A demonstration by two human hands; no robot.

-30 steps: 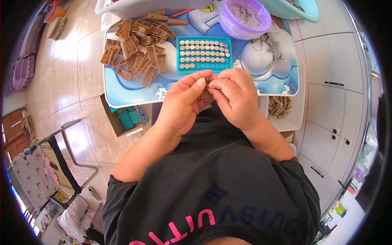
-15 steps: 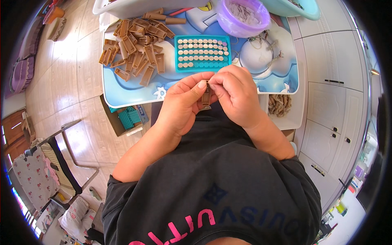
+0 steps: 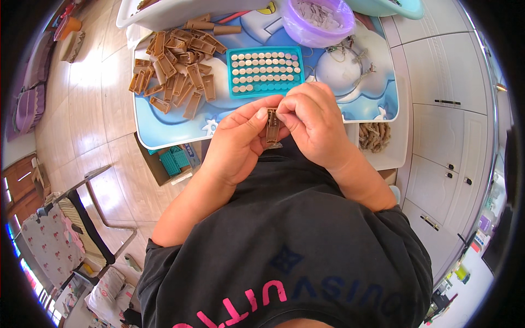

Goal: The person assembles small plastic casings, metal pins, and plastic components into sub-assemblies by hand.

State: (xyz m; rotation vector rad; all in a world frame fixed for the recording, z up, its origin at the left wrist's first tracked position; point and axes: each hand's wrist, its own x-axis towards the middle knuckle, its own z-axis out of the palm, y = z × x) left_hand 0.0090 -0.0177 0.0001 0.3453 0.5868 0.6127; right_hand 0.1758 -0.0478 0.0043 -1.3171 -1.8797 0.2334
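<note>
Just past the front edge of the table, my left hand (image 3: 239, 136) is closed round a small, long brown plastic casing (image 3: 273, 130), its thumb along the casing's upper left side. The casing's hollow side faces up, with a few small parts inside too fine to name. My right hand (image 3: 314, 123) is closed in a pinch at the casing's top right end; what its fingertips hold, if anything, is hidden. Beyond the hands lies a teal tray (image 3: 266, 94) with rows of round silver discs (image 3: 254, 71). Several wells in its nearest row hold no disc.
A heap of brown casings (image 3: 178, 60) covers the table's left side. Behind the tray stand a purple bowl (image 3: 287, 22) with pale pieces and a white bin (image 3: 186, 17). Thin wires (image 3: 355, 63) lie at right. Below the table are an open box (image 3: 158, 169) and pale bundles (image 3: 374, 136).
The casing has turned slightly so that more of its hollow inside shows. Both hands keep their grip and have hardly moved; the whole view has shifted a little.
</note>
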